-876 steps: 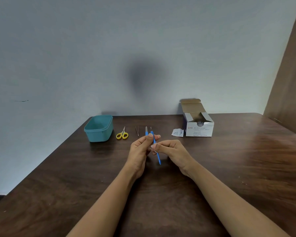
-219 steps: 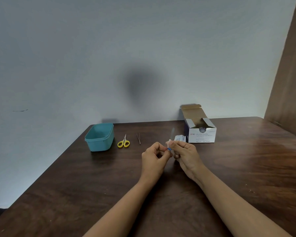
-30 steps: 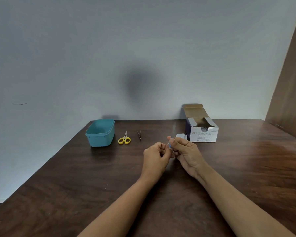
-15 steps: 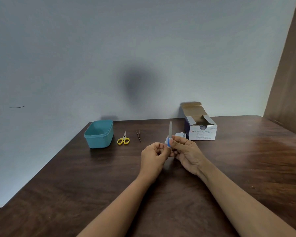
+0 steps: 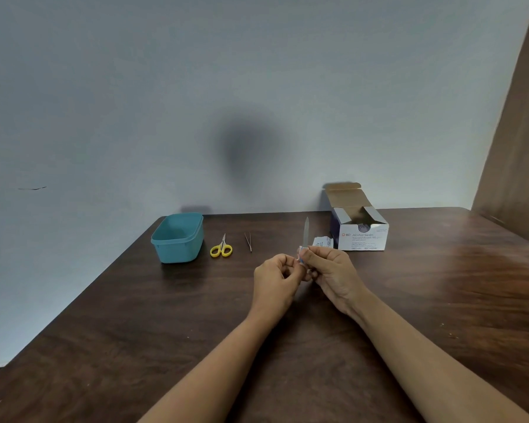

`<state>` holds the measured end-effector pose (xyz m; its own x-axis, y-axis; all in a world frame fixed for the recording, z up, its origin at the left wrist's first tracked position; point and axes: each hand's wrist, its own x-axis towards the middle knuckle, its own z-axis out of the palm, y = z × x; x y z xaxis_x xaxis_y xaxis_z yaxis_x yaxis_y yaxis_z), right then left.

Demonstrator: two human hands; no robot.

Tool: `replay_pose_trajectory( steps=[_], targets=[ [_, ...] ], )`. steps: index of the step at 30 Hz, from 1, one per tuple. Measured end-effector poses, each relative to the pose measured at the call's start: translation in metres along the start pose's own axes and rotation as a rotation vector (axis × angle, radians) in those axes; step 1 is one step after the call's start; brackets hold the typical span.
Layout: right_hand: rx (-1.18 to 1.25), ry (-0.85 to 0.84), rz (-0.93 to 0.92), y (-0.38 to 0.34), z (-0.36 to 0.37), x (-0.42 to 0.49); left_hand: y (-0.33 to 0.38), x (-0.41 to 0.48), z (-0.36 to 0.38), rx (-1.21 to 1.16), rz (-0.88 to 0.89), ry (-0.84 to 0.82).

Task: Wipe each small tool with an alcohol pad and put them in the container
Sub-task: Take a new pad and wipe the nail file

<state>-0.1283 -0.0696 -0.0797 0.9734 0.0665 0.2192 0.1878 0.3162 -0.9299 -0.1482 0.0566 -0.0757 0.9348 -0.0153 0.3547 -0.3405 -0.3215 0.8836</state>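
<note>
Tool in work: a small tool (image 5: 306, 232) with a thin grey blade. It stands almost upright above the two hands, its tip toward the wall.
Long axis: near vertical. The lower end is hidden inside the fingers, where a bit of blue shows.
Alcohol pad (image 5: 299, 254): a white scrap wrapped at the base of the blade, just where the fingers meet.
Right hand (image 5: 332, 271): its fingertips pinch the pad round the tool.
Left hand (image 5: 274, 277): its fingers are curled and touch the right hand. It seems to grip the tool's hidden lower end.
Step, as I judge: the wiping of this tool is in progress, and the blade above the pad is bare.
Container (image 5: 177, 251): a teal tub at the far left of the tabletop (image 5: 165, 315), well apart from the hands. The left hand is nearer to it, so the tool must travel left and away.
Waiting tools: yellow scissors (image 5: 221, 249) just beside the container, then tweezers (image 5: 248, 242). Both lie pointing toward the wall.
Supplies: an open swab box (image 5: 362, 239) at the far right, with a torn wrapper (image 5: 322, 241) beside it.
</note>
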Motion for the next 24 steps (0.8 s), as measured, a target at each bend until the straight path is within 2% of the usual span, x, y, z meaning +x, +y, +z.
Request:
replay_pose_trajectory(
  steps=[8, 17, 21, 24],
  targets=[
    [-0.068, 0.152, -0.068, 0.000, 0.004, -0.002, 0.001, 0.000, -0.001, 0.014, 0.017, -0.002],
    [-0.028, -0.023, 0.010, -0.007, 0.001, -0.002, 0.002, -0.002, 0.000, 0.027, 0.044, 0.001],
    [0.011, 0.029, 0.031, -0.009, 0.003, -0.003, 0.000, -0.001, -0.002, -0.070, 0.031, -0.014],
    [0.008, 0.049, 0.075, -0.012, 0.003, -0.005, 0.003, 0.002, -0.004, -0.236, -0.089, -0.020]
  ],
)
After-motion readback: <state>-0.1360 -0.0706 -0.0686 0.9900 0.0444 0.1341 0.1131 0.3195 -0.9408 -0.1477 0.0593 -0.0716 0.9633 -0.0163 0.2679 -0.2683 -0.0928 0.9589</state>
